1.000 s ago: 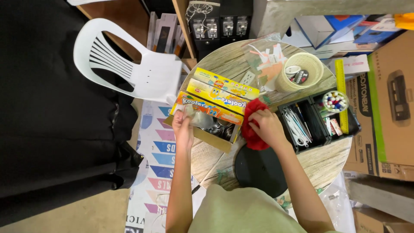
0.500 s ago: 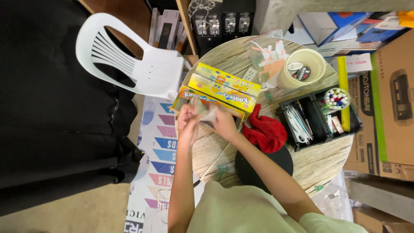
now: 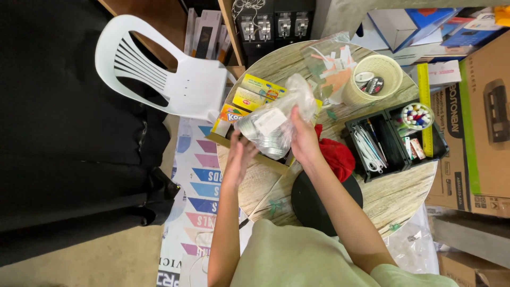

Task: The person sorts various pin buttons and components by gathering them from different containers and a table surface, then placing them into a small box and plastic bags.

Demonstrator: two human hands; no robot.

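We lift the clear plastic bag of shiny metal pieces [image 3: 273, 127] off the open cardboard box [image 3: 265, 158] — right hand [image 3: 304, 142] clamped on it, left hand [image 3: 240, 155] open, cupping underneath for support.

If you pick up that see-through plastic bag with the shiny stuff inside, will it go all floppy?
Probably yes. The clear crinkled plastic bag looks thin and creased, so it should sag and bend around the right hand holding it. The silvery contents bulge at the bottom near the left hand, so that end may feel heavier and swing. Its smooth film could be a bit slippery.
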